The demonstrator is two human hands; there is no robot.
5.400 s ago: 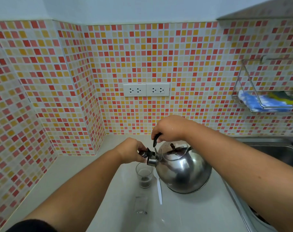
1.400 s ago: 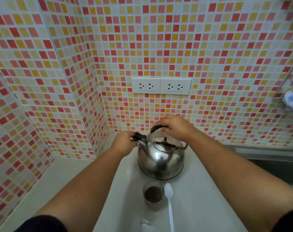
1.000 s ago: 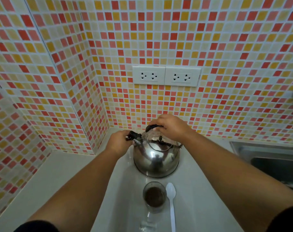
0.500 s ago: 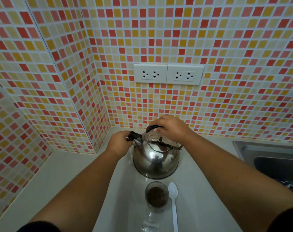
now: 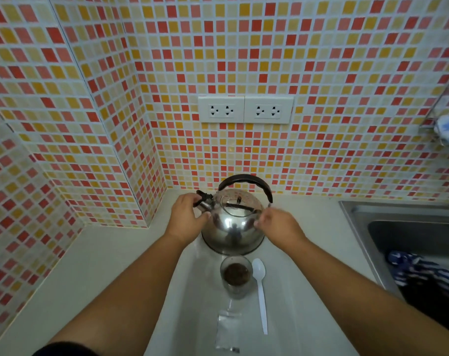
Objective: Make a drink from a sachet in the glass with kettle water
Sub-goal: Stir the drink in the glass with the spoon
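Observation:
A shiny steel kettle (image 5: 232, 227) with a black arched handle stands on the white counter near the back wall. My left hand (image 5: 186, 217) pinches the black spout cap at the kettle's left side. My right hand (image 5: 277, 226) hovers blurred beside the kettle's right flank, fingers loosely apart, holding nothing. In front of the kettle stands a small glass (image 5: 235, 276) with dark brown drink in it. A white plastic spoon (image 5: 260, 291) lies to its right. A clear sachet (image 5: 228, 332) lies flat nearer to me.
A steel sink (image 5: 398, 227) sits at the right with a blue-and-white striped cloth (image 5: 418, 276) in it. A wire rack (image 5: 441, 116) with a blue cloth hangs on the tiled wall. Two white sockets (image 5: 245, 109) are above the kettle.
My right hand has let go of the kettle's handle and dropped to its right side. The left hand stays on the spout cap. The kettle has not moved.

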